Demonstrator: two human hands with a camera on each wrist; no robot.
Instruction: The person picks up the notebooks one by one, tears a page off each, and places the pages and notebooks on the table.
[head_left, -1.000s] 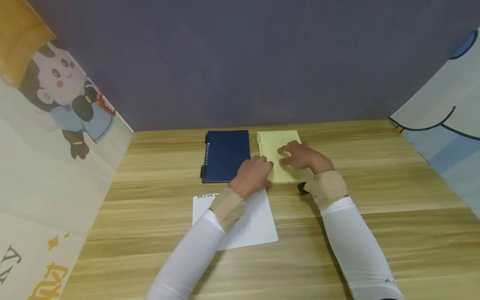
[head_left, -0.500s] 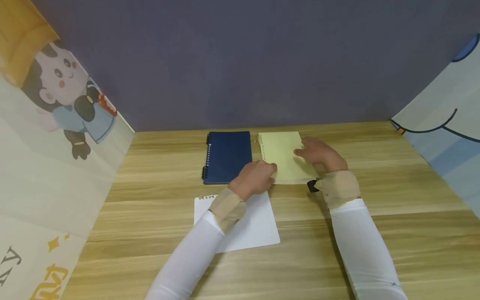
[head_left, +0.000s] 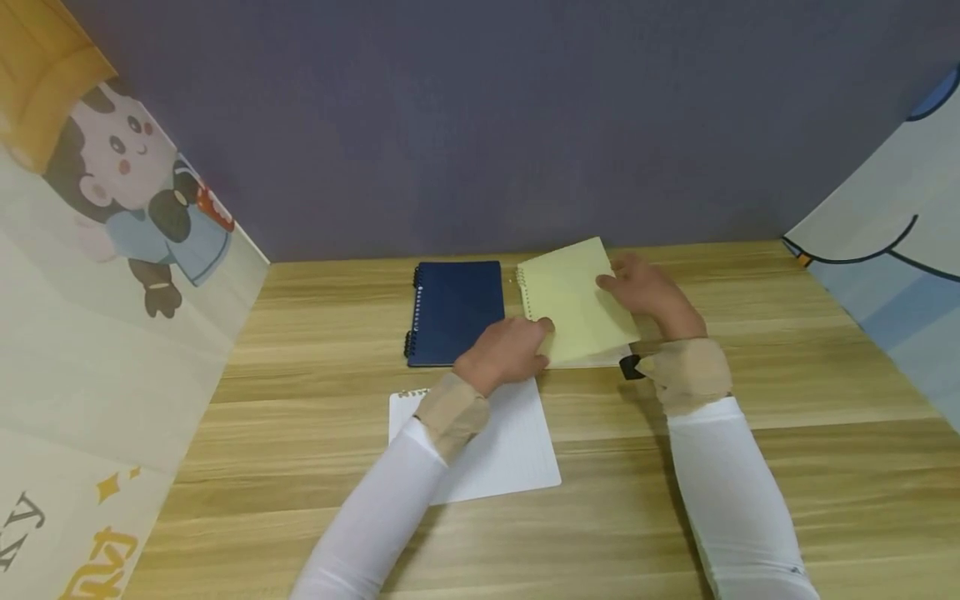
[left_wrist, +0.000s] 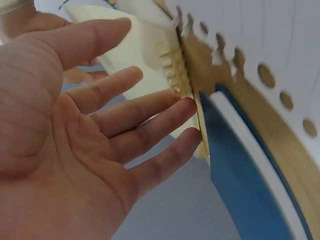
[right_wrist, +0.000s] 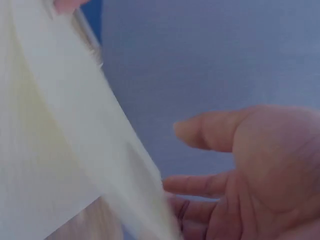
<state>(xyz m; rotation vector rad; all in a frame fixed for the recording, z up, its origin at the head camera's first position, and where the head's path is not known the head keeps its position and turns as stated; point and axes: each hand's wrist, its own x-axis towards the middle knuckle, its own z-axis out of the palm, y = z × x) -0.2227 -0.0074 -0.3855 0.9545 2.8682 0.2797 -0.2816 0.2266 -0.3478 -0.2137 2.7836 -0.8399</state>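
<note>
A yellow spiral notebook (head_left: 566,304) lies at the table's back, its cover raised along the right side, with pale pages showing below. My right hand (head_left: 647,293) is at the cover's right edge. In the right wrist view, its fingers (right_wrist: 197,185) touch the lifted cover (right_wrist: 75,110), while the thumb stands apart. Over the notebook's lower left corner is my left hand (head_left: 504,352). Its extended fingertips touch the coil edge (left_wrist: 173,67) in the left wrist view. Left of it lies a dark blue spiral notebook (head_left: 453,310), flat and closed.
A loose white sheet (head_left: 517,442) with torn holes lies in front of the notebooks, partly under my left forearm. Behind the wooden table (head_left: 300,350) rises a grey-blue partition (head_left: 465,125). Printed panels stand on the left (head_left: 90,333) and right.
My right hand slid from over the yellow cover to its right edge, and the cover has tilted up there. The left hand has stayed almost in place.
</note>
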